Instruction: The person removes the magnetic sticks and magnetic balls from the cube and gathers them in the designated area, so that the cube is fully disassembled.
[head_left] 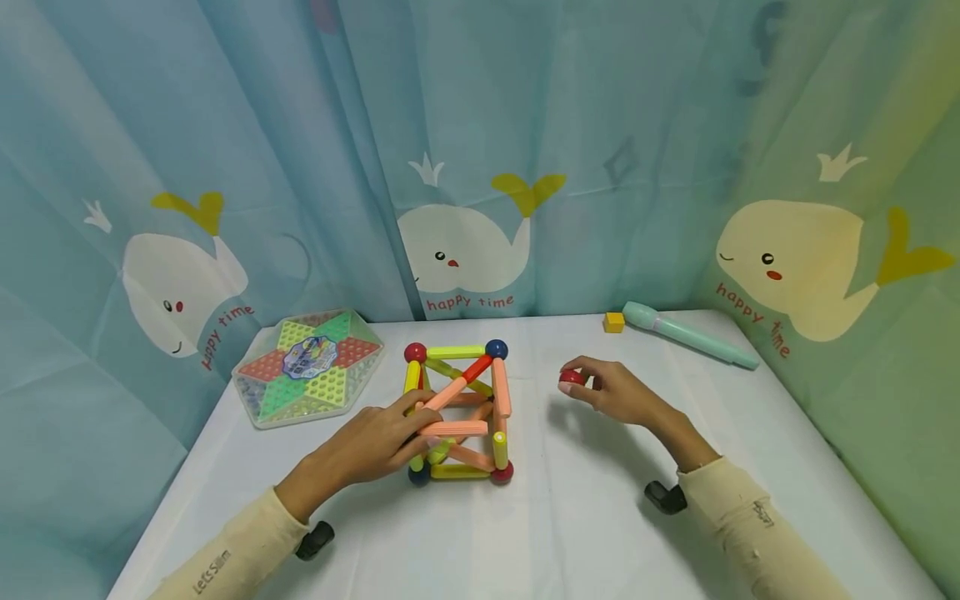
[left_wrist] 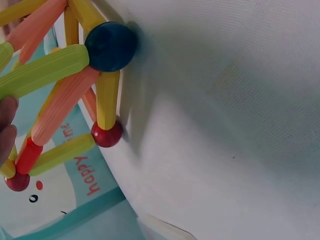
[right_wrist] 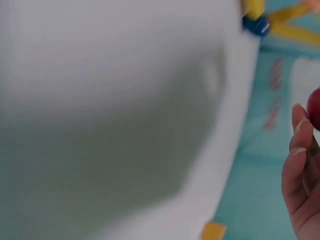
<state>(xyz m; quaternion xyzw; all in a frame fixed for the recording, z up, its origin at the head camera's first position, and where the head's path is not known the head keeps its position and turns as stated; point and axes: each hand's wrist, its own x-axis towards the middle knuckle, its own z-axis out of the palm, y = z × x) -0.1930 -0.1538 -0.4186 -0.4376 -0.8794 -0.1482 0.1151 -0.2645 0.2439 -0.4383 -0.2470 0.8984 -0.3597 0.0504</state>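
A frame of magnetic sticks and balls (head_left: 457, 472) stands on the table, with yellow-green, pink and red sticks and red and blue balls at its corners. My left hand (head_left: 378, 437) grips its upper near-left corner, around the end of a pink stick (head_left: 465, 428); the hand covers that corner. Only the left fingertips (left_wrist: 7, 122) show in the left wrist view, beside a green stick (left_wrist: 45, 70). To the right of the frame and apart from it, my right hand (head_left: 618, 392) pinches a red ball (head_left: 572, 377) between thumb and fingers, above the table.
A hexagonal case with a coloured star board (head_left: 311, 367) lies at the back left. At the back right are a small yellow cube (head_left: 613, 322) and a mint-green tube-shaped object (head_left: 690, 335). A whale-print curtain (head_left: 465, 167) hangs behind the white table (head_left: 600, 533).
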